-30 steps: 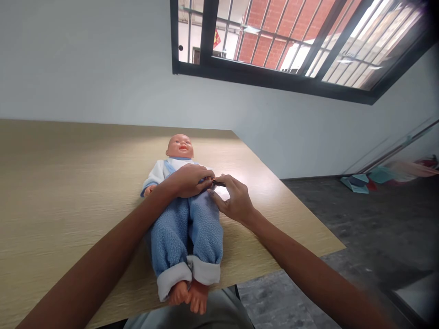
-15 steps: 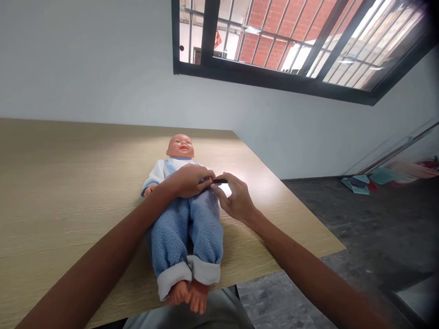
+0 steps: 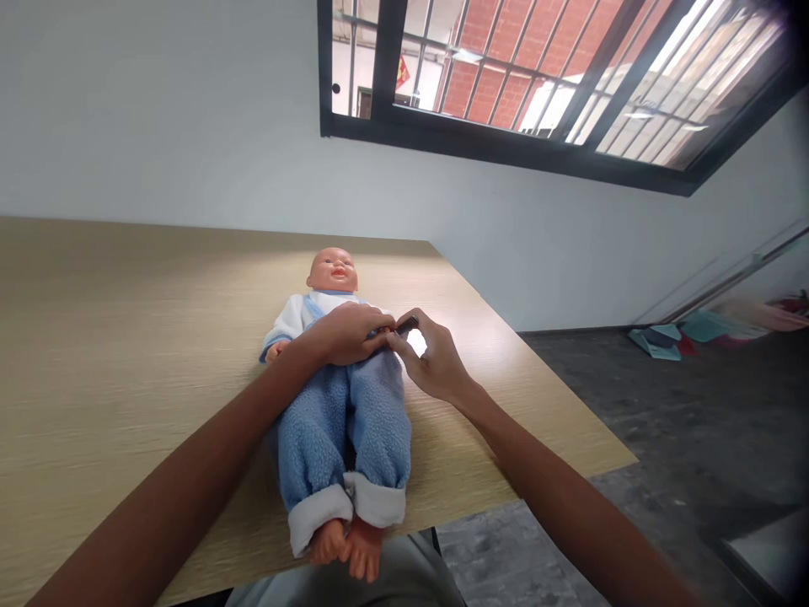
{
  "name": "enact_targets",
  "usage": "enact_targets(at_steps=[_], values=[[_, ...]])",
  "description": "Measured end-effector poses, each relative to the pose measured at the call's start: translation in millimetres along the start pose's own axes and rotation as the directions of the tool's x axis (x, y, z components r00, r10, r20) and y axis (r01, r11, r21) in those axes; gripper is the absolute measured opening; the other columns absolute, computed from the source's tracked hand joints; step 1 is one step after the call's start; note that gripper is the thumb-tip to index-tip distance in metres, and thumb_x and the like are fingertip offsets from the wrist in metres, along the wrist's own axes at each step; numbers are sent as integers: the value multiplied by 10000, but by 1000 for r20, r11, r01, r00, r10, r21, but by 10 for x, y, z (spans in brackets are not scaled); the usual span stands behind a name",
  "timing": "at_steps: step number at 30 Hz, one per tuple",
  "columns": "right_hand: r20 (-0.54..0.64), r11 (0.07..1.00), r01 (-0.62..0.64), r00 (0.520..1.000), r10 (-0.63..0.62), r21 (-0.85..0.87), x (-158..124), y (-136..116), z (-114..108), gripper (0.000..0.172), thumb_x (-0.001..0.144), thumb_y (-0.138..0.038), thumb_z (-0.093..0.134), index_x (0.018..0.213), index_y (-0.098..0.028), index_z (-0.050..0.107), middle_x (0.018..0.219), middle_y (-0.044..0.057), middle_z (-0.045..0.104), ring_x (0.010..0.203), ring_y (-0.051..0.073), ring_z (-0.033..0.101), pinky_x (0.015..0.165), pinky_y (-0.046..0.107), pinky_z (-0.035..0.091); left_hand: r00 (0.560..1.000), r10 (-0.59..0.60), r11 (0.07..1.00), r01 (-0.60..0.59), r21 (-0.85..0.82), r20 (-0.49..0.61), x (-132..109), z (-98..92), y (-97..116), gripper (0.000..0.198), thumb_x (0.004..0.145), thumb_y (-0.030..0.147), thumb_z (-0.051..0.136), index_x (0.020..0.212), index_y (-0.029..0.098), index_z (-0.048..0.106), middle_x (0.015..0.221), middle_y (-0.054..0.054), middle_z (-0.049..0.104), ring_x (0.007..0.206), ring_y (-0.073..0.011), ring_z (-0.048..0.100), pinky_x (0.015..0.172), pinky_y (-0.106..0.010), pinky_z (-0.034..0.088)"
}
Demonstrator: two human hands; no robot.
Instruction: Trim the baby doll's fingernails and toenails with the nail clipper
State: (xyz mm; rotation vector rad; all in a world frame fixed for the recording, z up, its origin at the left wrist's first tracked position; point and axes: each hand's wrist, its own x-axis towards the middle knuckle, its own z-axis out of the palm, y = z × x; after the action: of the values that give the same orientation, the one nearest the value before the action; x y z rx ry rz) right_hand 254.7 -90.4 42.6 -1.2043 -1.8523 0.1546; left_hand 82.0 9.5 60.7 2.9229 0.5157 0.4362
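A baby doll (image 3: 345, 400) in a white top and fuzzy blue trousers lies on its back, head away from me, bare feet toward me. Across its belly reaches my left hand (image 3: 355, 333), with the fingers closed round the doll's hand on the right side, which is mostly hidden. My right hand (image 3: 436, 358) pinches a small dark nail clipper (image 3: 409, 324) between thumb and forefinger. The clipper's tip is close against the doll's fingers and my left fingertips; whether it touches them I cannot tell.
The doll rests on a pale wooden table (image 3: 158, 337), its feet at the near edge. The table's right edge slants down beside my right forearm. A barred window (image 3: 506, 143) is in the wall behind. Dustpans (image 3: 657, 341) lie on the dark floor at right.
The dark part of the nail clipper has tilted upward, and my right thumb and forefinger have spread slightly apart. My left hand and the doll look unmoved.
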Motion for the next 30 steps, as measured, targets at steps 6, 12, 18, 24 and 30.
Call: enact_targets(at_steps=[6,12,18,24,30], values=[[-59,992,-44,997,52,116,31,33,-5,150,953,-339,597,888,-227,521,792,-4,632,729,152,646,725,328,553,1000,-6,1000,6,13,-11,8,28,-20,251,983,351,451,1046,224,659,1004,-52,715,905,-229,645,731,-314,411],[-18,986,-34,999,37,164,45,71,-52,147,920,-335,647,977,-227,565,852,15,678,766,162,685,773,353,590,1000,-8,1000,9,28,-16,8,38,-18,282,1003,331,415,1072,213,662,1012,-59,718,912,-231,652,739,-313,419],[26,994,20,999,-23,111,29,81,-54,141,887,-308,678,986,-223,622,855,34,676,812,192,653,805,397,570,1000,-3,999,3,37,-9,11,35,-17,272,988,311,434,1126,211,647,966,-58,711,905,-243,647,735,-321,420],[57,996,42,997,-47,81,41,107,-53,112,938,-310,623,1001,-218,631,849,38,682,804,191,655,775,386,564,1000,-7,999,7,38,-7,17,52,-29,263,974,301,444,1092,205,658,975,-60,710,920,-242,646,755,-325,430],[54,994,69,996,-74,87,43,141,-33,109,940,-324,627,974,-221,619,860,37,684,799,184,658,768,377,581,1000,-11,999,11,43,-11,15,36,-13,261,968,292,446,1093,203,658,947,-62,707,876,-237,642,727,-319,422]])
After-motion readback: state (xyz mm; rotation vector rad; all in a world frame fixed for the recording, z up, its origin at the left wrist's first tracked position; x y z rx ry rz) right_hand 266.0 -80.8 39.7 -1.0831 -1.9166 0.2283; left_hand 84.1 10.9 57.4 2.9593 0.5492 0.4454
